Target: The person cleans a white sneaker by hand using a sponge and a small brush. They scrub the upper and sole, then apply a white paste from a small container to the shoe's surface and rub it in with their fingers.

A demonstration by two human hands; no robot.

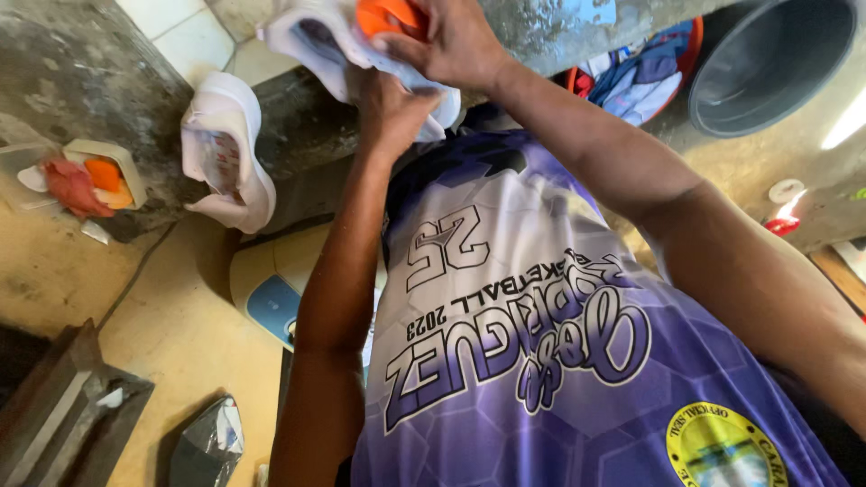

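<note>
The purple jersey (559, 361) is filling the near view. Above it, the left hand (392, 113) is bracing the white shoe (316, 36) from below, fingers curled on it, while the right hand (451, 41) is pinching an orange brush (383, 16) against it. A second shoe (225, 149) is leaning at the concrete ledge (81, 72) edge.

Both arms raised, stretched far, forearms bare. Left hand (390, 110) below, fingers curled shut in grip, elbow bent near. Right hand (448, 41) above it, fingers bent, pressing down; wrists close together.
</note>
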